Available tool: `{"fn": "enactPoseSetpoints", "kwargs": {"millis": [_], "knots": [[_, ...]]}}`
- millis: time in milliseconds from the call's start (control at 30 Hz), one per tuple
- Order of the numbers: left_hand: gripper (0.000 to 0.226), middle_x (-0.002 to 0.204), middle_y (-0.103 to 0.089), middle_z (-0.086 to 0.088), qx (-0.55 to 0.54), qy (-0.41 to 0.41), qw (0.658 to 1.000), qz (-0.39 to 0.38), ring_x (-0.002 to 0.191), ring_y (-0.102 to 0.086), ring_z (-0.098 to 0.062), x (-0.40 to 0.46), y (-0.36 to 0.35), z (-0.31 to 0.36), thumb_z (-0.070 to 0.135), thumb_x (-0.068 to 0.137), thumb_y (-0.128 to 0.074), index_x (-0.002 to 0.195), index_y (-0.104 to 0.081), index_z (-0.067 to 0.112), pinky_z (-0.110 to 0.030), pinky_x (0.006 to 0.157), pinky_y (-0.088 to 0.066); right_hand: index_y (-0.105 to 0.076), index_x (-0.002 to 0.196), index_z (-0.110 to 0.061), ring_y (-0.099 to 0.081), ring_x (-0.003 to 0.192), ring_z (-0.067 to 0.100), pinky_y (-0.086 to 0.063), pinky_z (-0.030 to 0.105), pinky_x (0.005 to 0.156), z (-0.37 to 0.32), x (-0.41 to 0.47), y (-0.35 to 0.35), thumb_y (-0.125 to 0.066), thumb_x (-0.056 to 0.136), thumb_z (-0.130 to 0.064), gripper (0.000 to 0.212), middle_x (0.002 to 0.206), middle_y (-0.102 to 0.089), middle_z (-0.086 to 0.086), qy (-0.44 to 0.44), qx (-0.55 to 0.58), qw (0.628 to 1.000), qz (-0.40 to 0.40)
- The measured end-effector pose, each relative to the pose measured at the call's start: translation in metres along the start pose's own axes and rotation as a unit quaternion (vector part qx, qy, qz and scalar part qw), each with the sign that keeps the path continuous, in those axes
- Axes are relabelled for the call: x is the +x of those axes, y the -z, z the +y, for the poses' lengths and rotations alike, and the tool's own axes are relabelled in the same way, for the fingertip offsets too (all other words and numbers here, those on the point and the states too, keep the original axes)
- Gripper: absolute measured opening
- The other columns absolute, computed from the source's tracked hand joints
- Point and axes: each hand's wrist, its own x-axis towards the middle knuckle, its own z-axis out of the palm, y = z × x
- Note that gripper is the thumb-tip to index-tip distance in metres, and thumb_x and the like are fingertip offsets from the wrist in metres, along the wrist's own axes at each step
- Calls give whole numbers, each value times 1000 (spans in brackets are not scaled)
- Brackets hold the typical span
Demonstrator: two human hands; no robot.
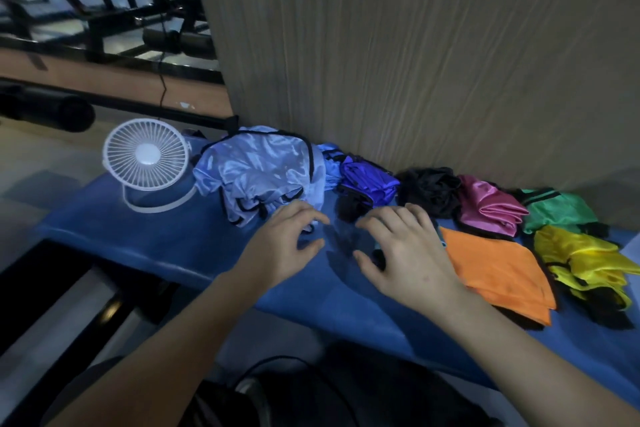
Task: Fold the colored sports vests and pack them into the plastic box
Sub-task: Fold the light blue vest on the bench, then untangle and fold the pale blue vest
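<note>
Left hand (284,239): fingers loosely spread, holding nothing, tips just beside pale vests (263,173).
Right hand (401,250): fingers spread, empty; orange vest (498,270) just right of it.

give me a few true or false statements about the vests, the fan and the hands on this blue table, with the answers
1. Both hands hold nothing. True: the left hand and right hand hover over the blue table with fingers spread.
2. The white fan stands at the right end of the row. False: it stands at the left end, beside the light blue vest pile.
3. The orange vest lies flat, nearer the person than the pink vest. True.
4. The yellow vest is neatly folded. False: it lies crumpled.
5. The black vest sits between the purple vest and the pink one. True.
</note>
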Motion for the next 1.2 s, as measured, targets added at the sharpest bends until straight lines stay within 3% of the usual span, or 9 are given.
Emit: {"fn": "enactPoseSetpoints", "kwargs": {"millis": [133,267,500,733,867,1000,1100,1200], "knots": [[29,110,-55,6,46,-2,997,57,103,-56,-19,-11,19,-30,18,86,-73,114,-67,21,-36,89,-49,-64,114,-20,-58,100,27,-39,46,103,-20,18,-12,-54,85,-47,41,109,-61,0,17,1,1000,-4],[35,108,-57,2,86,60,991,88,97,-54,-25,-16,37,-58,10,79,-80,111,-68,19,-45,80,-53,-63,114,-21,-57,96,26,-43,40,94,-42,40,-33,-53,82,-46,41,103,-59,0,8,9,1000,-22],[38,115,-52,-1,114,147,980,73,103,-48,-24,-19,42,-78,12,84,-78,119,-65,19,-40,74,-52,-59,116,-23,-58,98,28,-45,41,83,-59,71,-70,-65,78,-41,42,108,-56,1,-31,17,992,-119],[29,108,-60,-6,79,191,975,86,103,-58,-28,-13,45,-98,11,83,-78,111,-69,15,-47,81,-54,-67,97,-17,-58,88,28,-49,38,74,-60,88,-90,-66,80,-27,20,94,-59,2,-41,23,996,-80],[8,94,-61,-6,78,173,976,103,92,-60,-30,-12,43,-99,6,86,-73,91,-70,12,-44,73,-53,-65,85,-14,-58,80,28,-46,36,70,-58,88,-94,-66,77,-13,8,85,-60,2,-38,19,997,-59],[6,93,-56,-9,87,137,978,130,87,-56,-30,-9,44,-95,2,83,-68,83,-65,7,-38,64,-48,-56,78,-16,-55,74,28,-43,36,67,-55,79,-82,-65,73,-15,11,78,-56,2,-36,20,998,-40],[1,91,-54,-2,62,85,990,98,83,-55,-29,-10,45,-91,9,79,-61,79,-61,8,-39,66,-48,-54,78,-17,-55,74,29,-43,37,66,-52,66,-69,-62,70,-16,11,77,-57,2,-21,8,999,-45],[6,79,-53,7,24,104,993,47,73,-53,-18,-18,44,-83,20,74,-54,76,-58,15,-41,63,-48,-54,77,-17,-55,73,29,-44,38,65,-48,47,-57,-58,67,-17,10,76,-58,2,-1,-11,999,-52]]}}
